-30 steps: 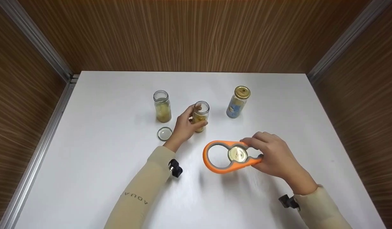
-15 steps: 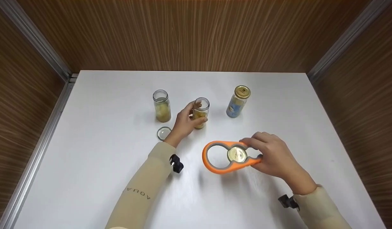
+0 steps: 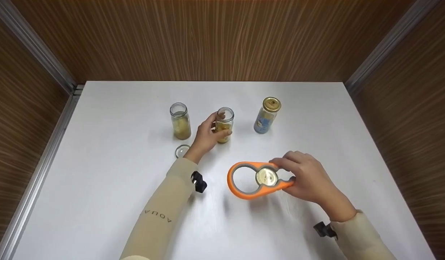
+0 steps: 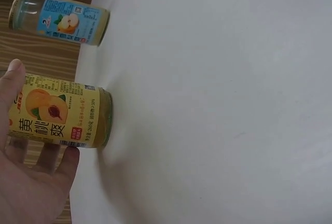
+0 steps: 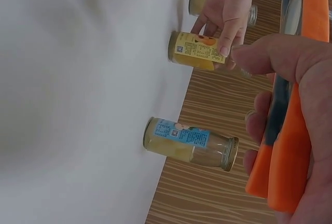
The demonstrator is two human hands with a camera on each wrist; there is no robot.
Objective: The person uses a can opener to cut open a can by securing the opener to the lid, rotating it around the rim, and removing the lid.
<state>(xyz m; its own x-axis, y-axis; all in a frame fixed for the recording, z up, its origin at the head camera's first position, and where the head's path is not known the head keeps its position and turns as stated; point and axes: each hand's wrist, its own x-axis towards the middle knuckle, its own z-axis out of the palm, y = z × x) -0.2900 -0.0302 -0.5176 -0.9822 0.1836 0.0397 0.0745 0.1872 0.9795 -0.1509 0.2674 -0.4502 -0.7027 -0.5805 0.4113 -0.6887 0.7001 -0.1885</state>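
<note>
My left hand (image 3: pixel 205 139) grips an open glass jar (image 3: pixel 224 126) in the head view, fingers behind it and thumb across its front. The jar's yellow label (image 4: pixel 49 112) with a peach picture faces the left wrist camera. It stands upright, its base right at the white table. In my right hand (image 3: pixel 310 177) is an orange and grey jar opener (image 3: pixel 244 196), held by its handles above the table. A gold lid (image 3: pixel 267 177) sits between the opener's grey inner edges. The right wrist view shows the opener (image 5: pixel 290 167) edge-on in the palm.
An uncapped jar (image 3: pixel 181 127) with pale yellow contents stands left of the held jar. Near it a loose lid (image 3: pixel 181 150) lies by my left wrist. To the right stands a blue-labelled jar (image 3: pixel 264 122) with its gold cap on. Brown wood-grain panels (image 3: pixel 208 39) enclose the table.
My left hand has moved the open jar a little farther back on the table, more nearly in line with the other two. My right hand and the jar opener have hardly moved.
</note>
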